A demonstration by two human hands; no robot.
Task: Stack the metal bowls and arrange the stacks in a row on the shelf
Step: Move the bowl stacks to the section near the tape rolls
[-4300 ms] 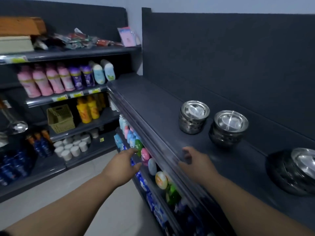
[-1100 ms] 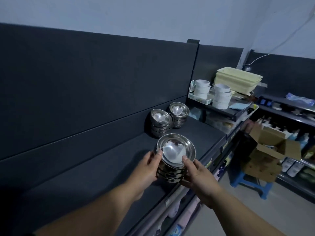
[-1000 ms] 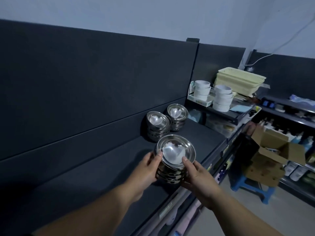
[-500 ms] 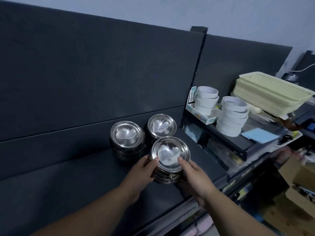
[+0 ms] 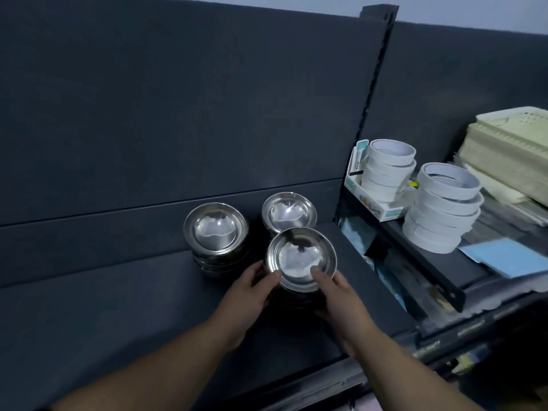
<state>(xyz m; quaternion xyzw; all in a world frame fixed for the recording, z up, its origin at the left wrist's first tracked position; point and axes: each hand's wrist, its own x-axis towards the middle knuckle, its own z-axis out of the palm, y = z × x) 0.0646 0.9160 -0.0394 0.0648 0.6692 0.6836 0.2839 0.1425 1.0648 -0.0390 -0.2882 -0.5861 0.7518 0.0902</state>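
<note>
**Third bowl stack held beside the pair at the back panel**

A dark grey matt shelf point(image 5: 118, 307) runs along a tall dark back panel point(image 5: 178, 99) under a pale wall. On a higher shelf to the right stand two piles of white tape rolls point(image 5: 444, 209), cream plastic baskets point(image 5: 510, 152) and a pale blue sheet point(image 5: 507, 256).

The left hand point(image 5: 246, 295) and right hand point(image 5: 341, 298) curl round a stack of shiny round metal bowls point(image 5: 301, 259), thumbs on its top rim. Whether its base touches the shelf is hidden. It sits just in front of the right rear bowl stack point(image 5: 289, 213) and beside the left rear bowl stack point(image 5: 216, 229).

A second ago the held stack was well apart from that pair. It is now close against them, in the same two-handed grip.
</note>
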